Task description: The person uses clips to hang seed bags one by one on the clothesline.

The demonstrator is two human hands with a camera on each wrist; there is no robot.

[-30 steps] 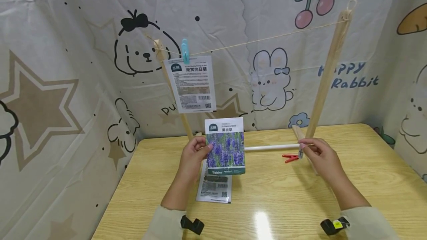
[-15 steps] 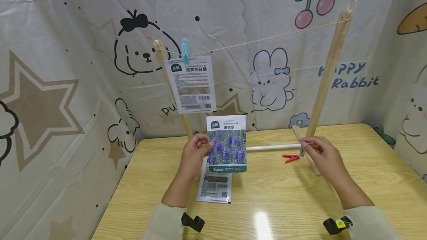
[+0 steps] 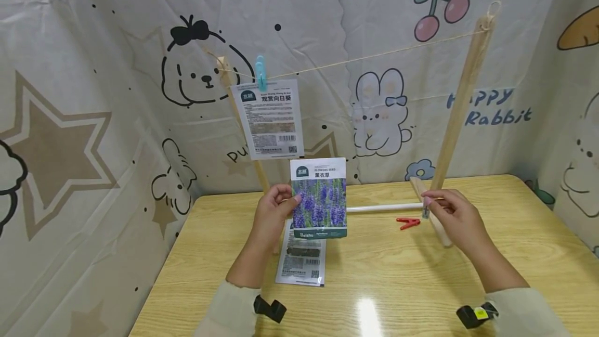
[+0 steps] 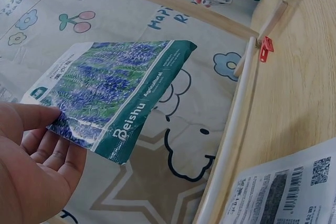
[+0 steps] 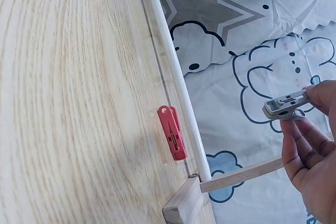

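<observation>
My left hand [image 3: 273,215] pinches the left edge of a lavender seed packet [image 3: 319,199], its purple-flower front facing me, held upright above the table. In the left wrist view the thumb [image 4: 31,115] lies on the packet's face with the fingers behind. My right hand [image 3: 456,217] pinches a grey clothespin [image 5: 286,104] between thumb and fingers, near the right post. A second packet [image 3: 271,118], back side showing, hangs from the string [image 3: 374,57] by a blue clothespin [image 3: 260,73]. Another packet [image 3: 301,267] lies on the table, partly hidden behind the lavender one.
A red clothespin [image 3: 408,223] lies on the table [image 3: 374,269] beside the white rod [image 3: 383,207]. Wooden posts stand left [image 3: 259,170] and right [image 3: 460,103], with the string tied between their tops. A printed cloth [image 3: 309,14] hangs behind.
My left hand has raised the lavender seed packet slightly and moved it a little right. My right hand, holding the grey clothespin, has shifted slightly up and right.
</observation>
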